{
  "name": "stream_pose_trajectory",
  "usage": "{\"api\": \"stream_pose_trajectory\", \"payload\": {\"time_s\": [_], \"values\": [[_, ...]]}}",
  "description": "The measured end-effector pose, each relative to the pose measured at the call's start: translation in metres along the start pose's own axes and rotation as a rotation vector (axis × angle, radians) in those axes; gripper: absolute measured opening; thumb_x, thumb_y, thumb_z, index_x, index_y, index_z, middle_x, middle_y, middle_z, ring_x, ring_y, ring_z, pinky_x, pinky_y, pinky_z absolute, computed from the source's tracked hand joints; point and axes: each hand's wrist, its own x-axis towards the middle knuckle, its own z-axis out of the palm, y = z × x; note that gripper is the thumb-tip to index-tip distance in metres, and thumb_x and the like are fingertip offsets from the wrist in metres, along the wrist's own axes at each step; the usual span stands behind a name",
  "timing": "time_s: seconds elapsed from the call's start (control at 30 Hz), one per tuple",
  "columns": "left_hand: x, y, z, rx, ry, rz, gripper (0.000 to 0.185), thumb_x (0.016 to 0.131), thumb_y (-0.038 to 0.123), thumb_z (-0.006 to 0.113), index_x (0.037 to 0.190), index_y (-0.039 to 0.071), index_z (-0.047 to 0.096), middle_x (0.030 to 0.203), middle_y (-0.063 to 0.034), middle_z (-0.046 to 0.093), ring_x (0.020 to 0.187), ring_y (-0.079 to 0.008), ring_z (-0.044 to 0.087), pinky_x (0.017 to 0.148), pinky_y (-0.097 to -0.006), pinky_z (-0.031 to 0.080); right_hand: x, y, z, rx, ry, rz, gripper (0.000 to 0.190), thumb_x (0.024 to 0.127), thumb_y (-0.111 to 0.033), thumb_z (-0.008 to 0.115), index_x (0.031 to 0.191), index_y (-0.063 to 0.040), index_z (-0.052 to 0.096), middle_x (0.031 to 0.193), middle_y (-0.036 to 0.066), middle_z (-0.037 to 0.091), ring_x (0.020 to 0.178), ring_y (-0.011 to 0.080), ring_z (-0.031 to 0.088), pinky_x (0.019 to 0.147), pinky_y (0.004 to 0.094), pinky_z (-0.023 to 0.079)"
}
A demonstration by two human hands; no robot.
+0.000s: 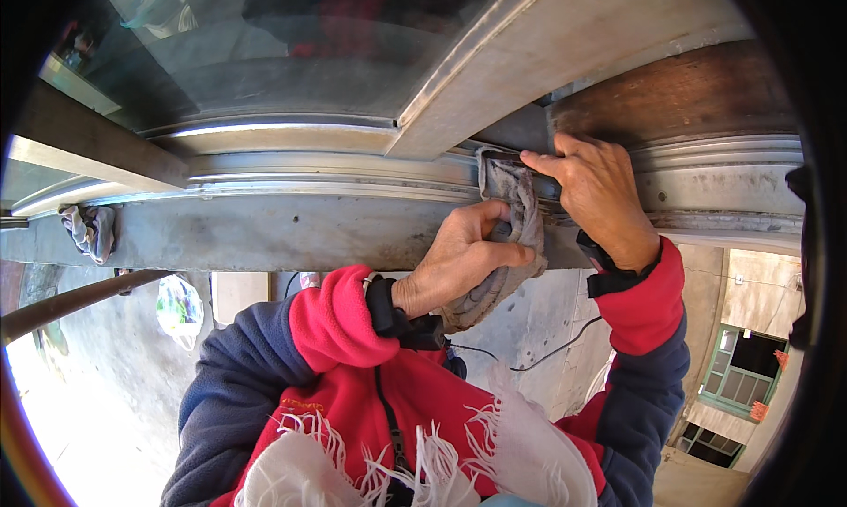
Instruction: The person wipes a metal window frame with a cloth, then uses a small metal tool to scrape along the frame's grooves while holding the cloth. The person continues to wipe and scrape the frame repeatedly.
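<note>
A grey, worn cloth [523, 202] hangs from the metal window track [331, 179] over the sill's edge. My left hand [473, 249] grips its folded lower part between thumb and fingers. My right hand [592, 186] is at the track, index finger stretched along a thin dark strip [504, 155] that lies against the cloth's upper end. The rest of the strip is hidden by the right hand, whose other fingers are curled. Above the cloth, the corner of a light window sash frame [456, 103] meets the track.
A second crumpled cloth [89, 232] lies on the grey sill [357, 229] at the left. Beneath that side are a brown bar [86, 305] and a plastic bag [180, 312]. Window glass [284, 63] spans the top; a brown wooden panel [681, 96] is at right. A black cable [556, 353] hangs below.
</note>
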Motion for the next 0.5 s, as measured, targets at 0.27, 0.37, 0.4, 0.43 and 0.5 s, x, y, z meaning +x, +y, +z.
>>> {"api": "stream_pose_trajectory", "payload": {"time_s": [0.27, 0.37, 0.4, 0.43, 0.5], "values": [[0.021, -0.010, 0.020, -0.030, -0.020, -0.003, 0.032, 0.079, 0.014, 0.074, 0.106, 0.001, 0.062, 0.071, -0.0001, 0.059, 0.052, -0.0049, 0.041, 0.045, -0.0240, 0.030, -0.019, 0.023, -0.002, -0.078, -0.095, 0.073, 0.036, 0.076, -0.002, 0.062, 0.107, -0.016, 0.074, 0.111, 0.010, 0.066, 0.100, 0.0263, 0.061, 0.090, 0.0406, 0.042], [0.027, -0.014, 0.025, -0.042, -0.043, -0.025, 0.032, 0.079, 0.013, 0.074, 0.106, 0.000, 0.062, 0.070, -0.0001, 0.059, 0.050, -0.0052, 0.041, 0.044, -0.0247, 0.030, -0.024, 0.026, -0.005, -0.109, -0.089, 0.098, 0.035, 0.075, -0.002, 0.064, 0.105, -0.015, 0.074, 0.112, 0.011, 0.066, 0.101, 0.0262, 0.062, 0.090, 0.0410, 0.042], [0.027, -0.015, 0.025, -0.014, -0.052, -0.046, 0.032, 0.079, 0.012, 0.074, 0.106, 0.000, 0.062, 0.071, -0.0008, 0.060, 0.052, -0.0056, 0.044, 0.046, -0.0246, 0.033, -0.025, 0.025, -0.007, -0.122, -0.127, 0.126, 0.035, 0.074, -0.002, 0.064, 0.105, -0.015, 0.074, 0.112, 0.011, 0.066, 0.101, 0.0260, 0.062, 0.090, 0.0410, 0.043], [0.028, -0.015, 0.025, 0.023, -0.048, -0.038, 0.031, 0.079, 0.011, 0.074, 0.106, 0.000, 0.062, 0.073, -0.0015, 0.061, 0.055, -0.0060, 0.048, 0.048, -0.0246, 0.036, -0.026, 0.025, -0.010, -0.135, -0.163, 0.156, 0.035, 0.073, -0.002, 0.065, 0.105, -0.015, 0.074, 0.112, 0.012, 0.067, 0.102, 0.0259, 0.062, 0.090, 0.0409, 0.043], [0.026, -0.016, 0.026, -0.094, -0.066, -0.023, 0.030, 0.080, 0.008, 0.072, 0.106, -0.002, 0.061, 0.079, -0.0041, 0.065, 0.064, -0.0084, 0.054, 0.056, -0.0249, 0.042, -0.023, 0.022, -0.015, -0.117, -0.162, 0.161, 0.039, 0.071, 0.000, 0.064, 0.105, -0.014, 0.075, 0.106, 0.012, 0.066, 0.092, 0.0291, 0.063, 0.081, 0.0425, 0.045]]}}
